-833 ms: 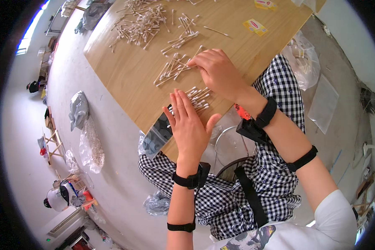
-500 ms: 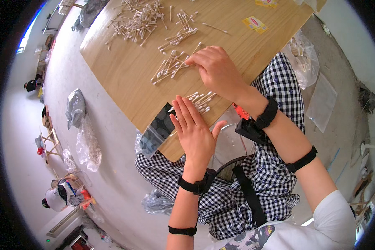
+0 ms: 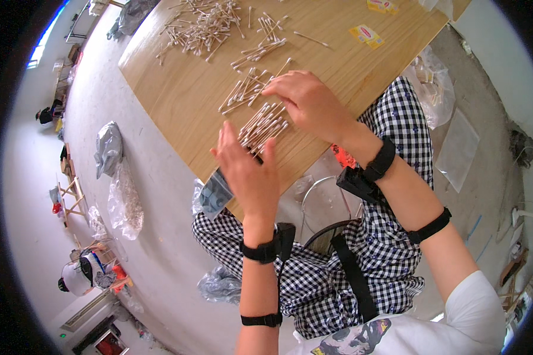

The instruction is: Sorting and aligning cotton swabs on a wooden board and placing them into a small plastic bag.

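Observation:
My left hand point(image 3: 246, 171) is open, thumb apart from the fingers. It is beside a loose bundle of cotton swabs point(image 3: 263, 127) lying roughly parallel on the wooden table point(image 3: 177, 112). A dark zip bag point(image 3: 215, 194) with a clear edge lies partly under this hand at the table's corner. My right hand point(image 3: 311, 103) hovers just right of the bundle, its fingers loosely bent and the thumb apart; nothing shows in its grip. Its fingertips are close to a smaller cluster of swabs point(image 3: 243, 92), and I cannot tell whether they touch it.
Farther off lies a big heap of cotton swabs point(image 3: 204, 29), with a smaller group point(image 3: 260, 50) nearer and a single swab point(image 3: 312, 39). Yellow-and-white packets point(image 3: 366, 35) lie at the far right. A clear bag point(image 3: 429, 86) hangs beside the table's right edge.
The swab bundle has moved away from me, up the table toward the smaller cluster. My left hand has shifted left and its fingers have lifted from the bundle. My right hand has barely moved.

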